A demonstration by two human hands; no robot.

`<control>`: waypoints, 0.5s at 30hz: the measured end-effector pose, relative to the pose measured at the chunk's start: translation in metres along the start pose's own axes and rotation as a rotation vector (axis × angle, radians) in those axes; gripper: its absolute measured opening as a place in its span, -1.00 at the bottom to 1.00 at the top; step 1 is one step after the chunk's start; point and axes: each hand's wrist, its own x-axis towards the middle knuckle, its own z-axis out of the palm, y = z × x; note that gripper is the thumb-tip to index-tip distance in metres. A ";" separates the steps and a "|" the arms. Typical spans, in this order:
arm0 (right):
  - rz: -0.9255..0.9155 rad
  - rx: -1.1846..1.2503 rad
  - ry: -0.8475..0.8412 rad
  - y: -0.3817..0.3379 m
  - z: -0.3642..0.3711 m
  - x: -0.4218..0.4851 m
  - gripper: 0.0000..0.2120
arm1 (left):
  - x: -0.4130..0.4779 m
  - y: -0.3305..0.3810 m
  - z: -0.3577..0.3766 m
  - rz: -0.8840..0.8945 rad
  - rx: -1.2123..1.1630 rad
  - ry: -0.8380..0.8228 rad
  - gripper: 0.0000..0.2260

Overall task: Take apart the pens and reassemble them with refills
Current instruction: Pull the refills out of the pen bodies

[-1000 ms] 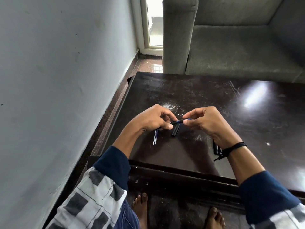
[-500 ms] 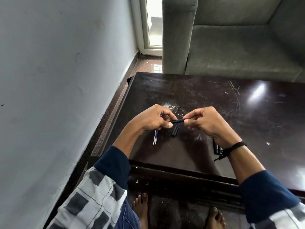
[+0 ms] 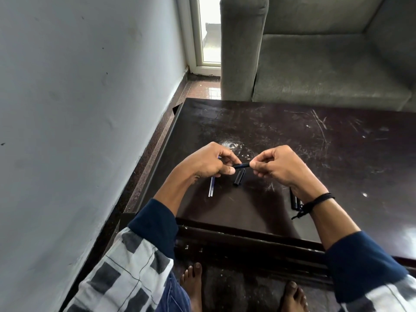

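Two hands pinching slim black pen (image 3: pixel 242 165), scratched glossy table (image 3: pixel 292 136)

Left hand (image 3: pixel 208 163): fingers curled, thumb and forefinger pinching left end of thin black pen barrel (image 3: pixel 242 165).
Right hand (image 3: pixel 279 167): fingers curled, pinching its right end.

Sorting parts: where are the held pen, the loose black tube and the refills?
pen (image 3: pixel 242 165): head view, exposed mid-barrel.
black tube (image 3: pixel 239 177): head view, its middle.
refills (image 3: pixel 211 188): head view, lower half.
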 end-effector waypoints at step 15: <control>-0.014 -0.056 0.006 0.004 0.001 0.003 -0.78 | 0.000 0.000 0.001 0.026 0.000 0.017 -0.81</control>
